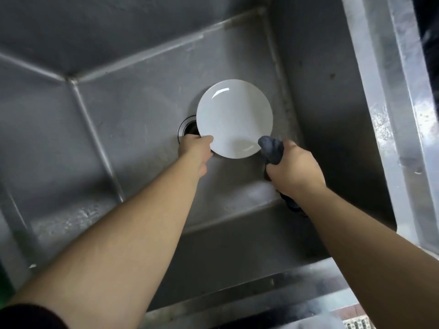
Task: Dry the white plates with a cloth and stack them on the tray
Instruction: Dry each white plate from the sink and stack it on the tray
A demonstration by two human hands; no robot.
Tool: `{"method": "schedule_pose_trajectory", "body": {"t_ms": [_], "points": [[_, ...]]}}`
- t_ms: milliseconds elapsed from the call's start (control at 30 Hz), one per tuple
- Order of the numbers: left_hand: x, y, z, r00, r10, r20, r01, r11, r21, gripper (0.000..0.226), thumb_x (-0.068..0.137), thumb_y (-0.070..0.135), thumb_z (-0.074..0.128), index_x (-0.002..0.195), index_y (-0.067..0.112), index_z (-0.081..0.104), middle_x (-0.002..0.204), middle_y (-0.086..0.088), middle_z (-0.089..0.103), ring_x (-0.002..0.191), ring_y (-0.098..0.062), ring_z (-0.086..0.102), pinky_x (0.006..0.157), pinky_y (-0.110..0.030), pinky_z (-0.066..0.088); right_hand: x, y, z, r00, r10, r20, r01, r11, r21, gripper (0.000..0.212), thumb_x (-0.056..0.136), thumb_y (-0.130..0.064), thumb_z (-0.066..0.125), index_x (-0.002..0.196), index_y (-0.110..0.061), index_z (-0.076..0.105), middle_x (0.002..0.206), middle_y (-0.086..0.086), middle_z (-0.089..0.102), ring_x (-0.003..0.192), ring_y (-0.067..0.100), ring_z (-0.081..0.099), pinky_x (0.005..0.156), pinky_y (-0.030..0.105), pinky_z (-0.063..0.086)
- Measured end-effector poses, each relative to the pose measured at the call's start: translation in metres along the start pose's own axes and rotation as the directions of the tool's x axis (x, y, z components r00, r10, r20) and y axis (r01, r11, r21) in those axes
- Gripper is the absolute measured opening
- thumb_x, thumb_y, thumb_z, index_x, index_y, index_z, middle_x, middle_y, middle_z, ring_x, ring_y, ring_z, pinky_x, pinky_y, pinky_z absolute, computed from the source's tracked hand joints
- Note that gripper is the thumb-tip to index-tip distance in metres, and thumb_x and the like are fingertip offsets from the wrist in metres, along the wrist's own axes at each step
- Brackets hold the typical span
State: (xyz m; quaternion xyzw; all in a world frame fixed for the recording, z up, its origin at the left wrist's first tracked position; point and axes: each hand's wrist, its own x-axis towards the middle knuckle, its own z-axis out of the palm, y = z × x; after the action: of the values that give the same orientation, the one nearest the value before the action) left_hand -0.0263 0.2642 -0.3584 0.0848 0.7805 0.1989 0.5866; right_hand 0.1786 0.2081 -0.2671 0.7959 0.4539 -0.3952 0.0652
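Clearly mid-drying: left hand [196, 148] pinches the white plate [234, 118] over the steel sink [118, 115]; right hand [293, 167], fingers clenched round a grey cloth [272, 148], should wipe next.

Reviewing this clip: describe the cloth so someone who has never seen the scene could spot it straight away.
Start at the steel sink that fills the view. Above its drain, the left hand holds a white plate by its lower left edge. The cloth is the dark blue-grey wad gripped by the right hand at the plate's lower right rim, the only soft, dark thing there.
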Motion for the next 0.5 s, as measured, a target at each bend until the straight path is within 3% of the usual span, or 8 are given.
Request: {"method": "schedule_pose_trajectory", "body": {"t_ms": [100,233,367,500], "points": [[-0.013,0.003,0.0,0.998,0.009,0.058,0.0,0.988,-0.156,0.016,0.096,-0.003,0.065,0.101,0.011,0.058,0.125,-0.017,0.07,0.113,-0.031,0.072,0.097,-0.046,0.061,-0.006,-0.001,-0.005,1.0,-0.003,0.005,0.004,1.0,-0.019,0.026,0.094,-0.027,0.061,0.117,-0.017,0.054,0.08,-0.005,0.054,0.065,0.011,0.05,0.052,0.027,0.034],[-0.038,0.012,-0.012,0.996,0.058,0.074,-0.048,0.991,-0.129,0.018,0.095,-0.001,0.066,0.098,0.013,0.056,0.128,-0.017,0.069,0.119,-0.031,0.069,0.1,-0.049,0.06,-0.021,-0.006,-0.018,1.0,-0.002,0.01,0.003,0.998,-0.059,0.021,0.092,-0.021,0.061,0.107,-0.019,0.047,0.078,-0.004,0.052,0.062,0.012,0.048,0.05,0.026,0.03],[-0.077,0.022,-0.04,0.995,0.08,0.055,-0.072,0.987,-0.143,0.022,0.094,-0.005,0.064,0.107,0.011,0.059,0.128,-0.015,0.07,0.118,-0.03,0.07,0.09,-0.043,0.063,-0.046,-0.014,-0.044,0.999,-0.022,0.026,0.024,0.997,-0.07,0.029,0.091,-0.022,0.063,0.118,-0.014,0.052,0.082,0.001,0.055,0.073,0.027,0.056,0.062,0.032,0.042],[-0.123,0.027,-0.08,0.996,0.059,0.072,-0.042,0.975,-0.219,0.02,0.096,-0.007,0.061,0.101,0.011,0.067,0.106,-0.008,0.077,0.101,-0.026,0.073,0.078,-0.039,0.066,-0.079,-0.026,-0.071,0.998,-0.055,0.017,0.056,0.997,-0.05,0.036,0.095,-0.031,0.063,0.124,-0.012,0.055,0.089,0.003,0.058,0.078,0.029,0.057,0.07,0.036,0.047]]}}
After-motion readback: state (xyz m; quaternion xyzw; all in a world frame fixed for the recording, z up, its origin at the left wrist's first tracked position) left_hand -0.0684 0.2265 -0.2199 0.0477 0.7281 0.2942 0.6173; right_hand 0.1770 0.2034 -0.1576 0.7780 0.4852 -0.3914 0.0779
